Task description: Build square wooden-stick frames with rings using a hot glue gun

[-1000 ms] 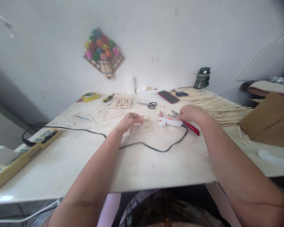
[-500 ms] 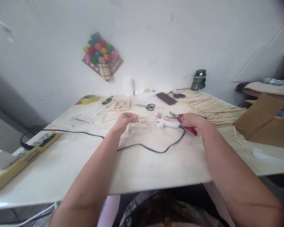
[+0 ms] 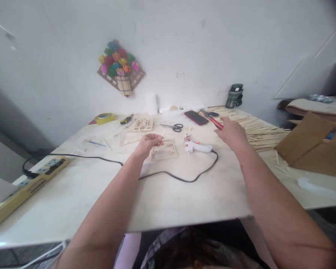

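My left hand (image 3: 150,143) is closed in a pinch around a short thin wooden stick (image 3: 164,132), beside a small rectangular frame of sticks (image 3: 164,157) lying on the table. My right hand (image 3: 232,131) grips red-handled pruning shears (image 3: 216,123), raised over the table near the phone and the loose sticks. Their blades point away to the left. Below and left of that hand lies a white glue gun (image 3: 199,147) on its side, its black cord (image 3: 182,180) running left across the table.
Long thin sticks (image 3: 264,132) are heaped at the right, beside a cardboard box (image 3: 316,145). Toward the back lie a phone (image 3: 196,117), black scissors (image 3: 177,127), a latticed stick piece (image 3: 143,124) and yellow tape (image 3: 104,118). A power strip (image 3: 36,186) sits at the left.
My right hand has lifted the pruning shears from beside the glue gun and moved them up and away, turning the blades toward the phone. My left hand stays in place with the stick.
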A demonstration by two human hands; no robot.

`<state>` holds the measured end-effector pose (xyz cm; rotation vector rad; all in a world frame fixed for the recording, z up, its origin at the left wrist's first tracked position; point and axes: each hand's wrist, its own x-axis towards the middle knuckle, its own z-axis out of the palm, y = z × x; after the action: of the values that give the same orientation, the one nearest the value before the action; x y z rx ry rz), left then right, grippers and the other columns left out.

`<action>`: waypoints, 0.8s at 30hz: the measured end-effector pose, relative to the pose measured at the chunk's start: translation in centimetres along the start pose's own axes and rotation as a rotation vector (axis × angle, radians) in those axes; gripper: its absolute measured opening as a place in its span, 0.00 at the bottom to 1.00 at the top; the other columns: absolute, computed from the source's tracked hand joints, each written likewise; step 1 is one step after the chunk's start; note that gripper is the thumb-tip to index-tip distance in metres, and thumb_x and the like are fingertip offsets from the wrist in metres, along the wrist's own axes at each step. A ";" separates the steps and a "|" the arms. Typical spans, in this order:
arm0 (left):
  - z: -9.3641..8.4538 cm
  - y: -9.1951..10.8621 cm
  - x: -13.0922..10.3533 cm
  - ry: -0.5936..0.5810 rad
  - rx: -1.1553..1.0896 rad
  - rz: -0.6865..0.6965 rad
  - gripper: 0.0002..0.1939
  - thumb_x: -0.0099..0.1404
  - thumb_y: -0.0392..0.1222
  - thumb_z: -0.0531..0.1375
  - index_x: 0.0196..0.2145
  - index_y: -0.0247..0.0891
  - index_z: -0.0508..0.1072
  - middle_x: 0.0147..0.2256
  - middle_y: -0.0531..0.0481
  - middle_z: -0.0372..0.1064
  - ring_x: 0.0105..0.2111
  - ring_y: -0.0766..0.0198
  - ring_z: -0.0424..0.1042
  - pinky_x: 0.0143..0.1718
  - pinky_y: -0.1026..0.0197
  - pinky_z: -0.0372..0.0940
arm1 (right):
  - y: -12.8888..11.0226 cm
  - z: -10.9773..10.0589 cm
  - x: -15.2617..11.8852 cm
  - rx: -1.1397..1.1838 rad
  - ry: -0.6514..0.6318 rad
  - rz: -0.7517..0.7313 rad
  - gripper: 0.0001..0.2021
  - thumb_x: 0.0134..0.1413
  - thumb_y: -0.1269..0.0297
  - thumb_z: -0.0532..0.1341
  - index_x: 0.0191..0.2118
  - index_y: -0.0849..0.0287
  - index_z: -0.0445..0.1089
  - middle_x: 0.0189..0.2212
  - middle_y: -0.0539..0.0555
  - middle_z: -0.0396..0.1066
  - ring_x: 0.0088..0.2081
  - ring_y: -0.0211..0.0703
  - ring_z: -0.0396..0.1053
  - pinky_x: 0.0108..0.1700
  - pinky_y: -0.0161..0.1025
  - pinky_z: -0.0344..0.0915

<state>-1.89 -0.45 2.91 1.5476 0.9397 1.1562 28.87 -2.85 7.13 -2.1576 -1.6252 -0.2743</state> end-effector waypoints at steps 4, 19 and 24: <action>0.3 0.4 -0.1 0.013 -0.018 -0.017 0.14 0.48 0.49 0.62 0.24 0.34 0.69 0.22 0.50 0.69 0.24 0.69 0.65 0.32 0.63 0.60 | -1.5 -0.2 -0.5 0.448 0.031 0.060 0.19 0.50 0.56 0.53 0.46 0.60 0.65 0.29 0.57 0.69 0.27 0.43 0.66 0.27 0.37 0.61; 2.7 0.2 0.3 0.178 -0.281 0.000 0.15 0.49 0.48 0.62 0.27 0.34 0.65 0.24 0.46 0.71 0.25 0.62 0.71 0.26 0.63 0.63 | -8.5 1.3 -4.6 1.590 -0.704 0.078 0.09 0.39 0.68 0.65 0.28 0.64 0.65 0.18 0.48 0.63 0.11 0.23 0.47 0.09 0.26 0.42; 3.0 0.6 0.2 0.239 -0.326 0.023 0.15 0.52 0.48 0.60 0.29 0.37 0.58 0.23 0.48 0.71 0.17 0.70 0.65 0.14 0.71 0.53 | -9.4 1.7 -5.4 1.692 -0.762 0.098 0.11 0.40 0.68 0.64 0.33 0.63 0.67 0.26 0.52 0.67 0.15 0.24 0.52 0.11 0.25 0.45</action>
<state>1.10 -1.17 3.21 1.1799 0.8384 1.4548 18.22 -4.62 5.44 -0.8869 -1.1073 1.5245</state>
